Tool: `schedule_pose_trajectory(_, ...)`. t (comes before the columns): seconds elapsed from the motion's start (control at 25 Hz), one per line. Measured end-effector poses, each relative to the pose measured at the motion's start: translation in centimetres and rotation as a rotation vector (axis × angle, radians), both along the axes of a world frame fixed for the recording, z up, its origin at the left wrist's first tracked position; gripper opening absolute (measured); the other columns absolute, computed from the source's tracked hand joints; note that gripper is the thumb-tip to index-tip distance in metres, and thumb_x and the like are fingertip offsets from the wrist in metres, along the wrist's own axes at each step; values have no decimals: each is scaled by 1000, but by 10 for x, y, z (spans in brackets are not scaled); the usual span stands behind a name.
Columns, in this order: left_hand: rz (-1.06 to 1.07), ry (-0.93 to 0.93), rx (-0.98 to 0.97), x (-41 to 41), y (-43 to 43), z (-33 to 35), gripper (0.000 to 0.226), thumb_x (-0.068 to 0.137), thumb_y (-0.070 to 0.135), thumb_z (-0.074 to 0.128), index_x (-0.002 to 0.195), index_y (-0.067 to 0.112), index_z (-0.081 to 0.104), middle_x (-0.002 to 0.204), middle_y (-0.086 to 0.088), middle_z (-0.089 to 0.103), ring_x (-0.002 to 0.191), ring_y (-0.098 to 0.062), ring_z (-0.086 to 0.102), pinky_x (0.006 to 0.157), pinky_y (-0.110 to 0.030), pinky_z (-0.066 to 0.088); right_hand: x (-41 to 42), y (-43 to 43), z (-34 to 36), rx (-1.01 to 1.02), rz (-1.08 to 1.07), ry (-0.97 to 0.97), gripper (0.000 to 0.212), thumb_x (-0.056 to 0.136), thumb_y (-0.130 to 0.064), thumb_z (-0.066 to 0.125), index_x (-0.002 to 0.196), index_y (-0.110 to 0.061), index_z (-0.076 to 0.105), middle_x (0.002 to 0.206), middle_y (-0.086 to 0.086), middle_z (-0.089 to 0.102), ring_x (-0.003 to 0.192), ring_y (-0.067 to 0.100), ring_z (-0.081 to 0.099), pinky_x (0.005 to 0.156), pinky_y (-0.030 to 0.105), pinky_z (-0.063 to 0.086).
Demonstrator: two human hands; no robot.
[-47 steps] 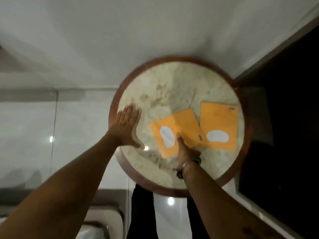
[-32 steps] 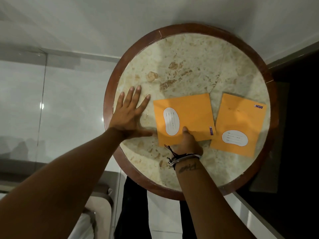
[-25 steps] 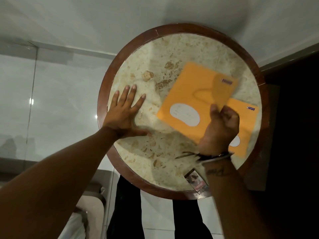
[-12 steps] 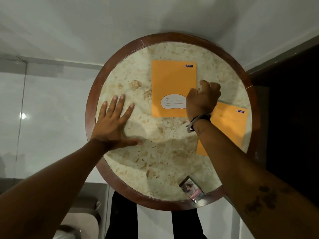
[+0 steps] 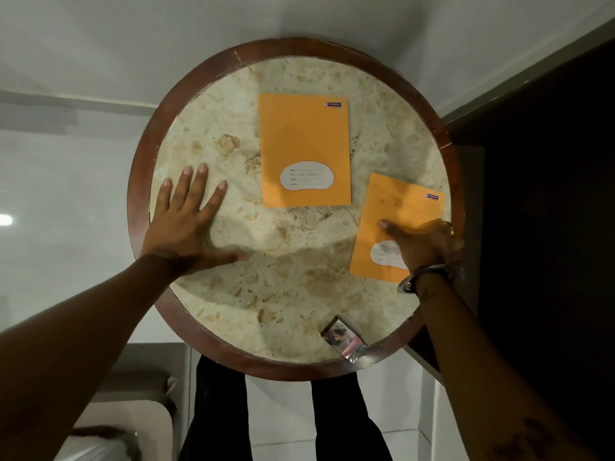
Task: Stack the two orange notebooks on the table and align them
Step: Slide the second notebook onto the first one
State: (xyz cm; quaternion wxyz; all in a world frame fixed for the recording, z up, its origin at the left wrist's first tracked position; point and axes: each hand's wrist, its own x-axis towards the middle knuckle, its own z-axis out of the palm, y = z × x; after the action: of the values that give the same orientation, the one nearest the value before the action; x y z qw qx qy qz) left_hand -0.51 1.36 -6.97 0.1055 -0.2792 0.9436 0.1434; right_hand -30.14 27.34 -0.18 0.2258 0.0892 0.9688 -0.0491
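Marble-patterned round table [image 5: 253, 294] with a dark brown wooden rim stands on pale glossy floor tiles, a white wall behind its far edge and a dark panel off its right edge. A small printed packet [image 5: 344, 339] lies at the near edge, partly over the rim. Two orange notebooks lie flat and apart, unstacked: the upright notebook [image 5: 304, 138] sits toward the far edge near the centre, square to the view, with a white bean-shaped label low on its cover and a small logo at the top right corner; the tilted notebook [image 5: 397, 214] lies by the right edge, same cover. The left hand [image 5: 186, 224] rests flat, fingers spread, near the left edge, holding nothing. The right hand [image 5: 422, 244] lies on the tilted notebook's lower half, fingers extended, not clasping it
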Motion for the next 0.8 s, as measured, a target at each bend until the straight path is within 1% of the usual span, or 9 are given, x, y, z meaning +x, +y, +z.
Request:
schedule_pose_trajectory(0.08, -1, 6, -2, 0, 1, 0, 134, 64, 107, 32, 168, 28, 5, 175, -8, -12, 161, -28, -15, 128, -46, -15, -11, 7, -1, -19, -39, -32, 122, 44, -81, 78, 136, -7, 46, 136, 20, 53, 124, 40, 53, 96, 50, 50)
schedule_pose_trajectory(0.2, 0, 22, 8, 0, 1, 3, 133, 65, 107, 30, 168, 25, 9, 175, -9, -10, 160, -26, -18, 128, -46, -14, -24, 17, 7, -226, -129, -122, 94, 58, -63, 85, 129, -9, 57, 133, 14, 62, 122, 34, 59, 102, 51, 50)
schedule_pose_trajectory(0.28, 4, 26, 6, 0, 1, 3, 133, 65, 106, 29, 168, 25, 10, 176, -10, -9, 160, -26, -18, 128, -45, -15, -25, 20, 16, -438, -165, -40, 66, 71, -41, 86, 123, -6, 62, 128, 17, 66, 108, 27, 63, 94, 41, 52)
schedule_pose_trajectory(0.36, -2, 19, 4, 0, 1, 4, 132, 66, 107, 28, 168, 26, 8, 176, -10, -8, 161, -27, -16, 128, -45, -15, -23, 18, 34, -609, -173, 83, 39, 85, -22, 77, 114, 2, 65, 115, 24, 70, 87, 22, 61, 80, 31, 46)
schedule_pose_trajectory(0.44, -9, 15, 11, 0, 0, 4, 132, 66, 107, 27, 168, 26, 7, 176, -10, -8, 161, -27, -14, 128, -46, -15, -22, 12, 57, -750, -159, 144, 23, 93, -13, 67, 112, 1, 68, 98, 16, 72, 72, 12, 63, 71, 24, 50)
schedule_pose_trajectory(0.52, -8, 15, 10, 0, 0, 3, 132, 66, 107, 27, 168, 26, 6, 176, -11, -8, 161, -28, -14, 128, -46, -15, -24, -1, 75, -872, -157, 156, 20, 94, -10, 64, 112, -8, 71, 89, -1, 72, 70, 2, 66, 66, 16, 55)
schedule_pose_trajectory(0.68, -8, 10, 0, 0, 2, 1, 132, 67, 107, 30, 169, 26, 6, 176, -11, -7, 162, -31, -9, 128, -47, -14, -19, -74, 62, -971, -100, -6, 17, 93, -14, 65, 108, -11, 73, 84, -10, 73, 69, -4, 69, 72, 22, 59)
schedule_pose_trajectory(0.72, -9, 13, -7, 1, 2, 0, 132, 67, 106, 30, 169, 26, 7, 176, -11, -7, 162, -32, -8, 128, -48, -13, -16, -96, 49, -998, -113, -35, 21, 93, -11, 65, 112, -5, 72, 87, -5, 74, 71, -1, 69, 78, 26, 60)
schedule_pose_trajectory(0.8, -16, 33, -14, 1, 1, -1, 132, 67, 106, 31, 169, 25, 9, 176, -10, -7, 162, -33, -6, 128, -48, -13, -10, -135, 24, -1083, -143, -103, 25, 93, -3, 64, 115, 5, 69, 94, 11, 72, 81, 19, 68, 83, 36, 59)
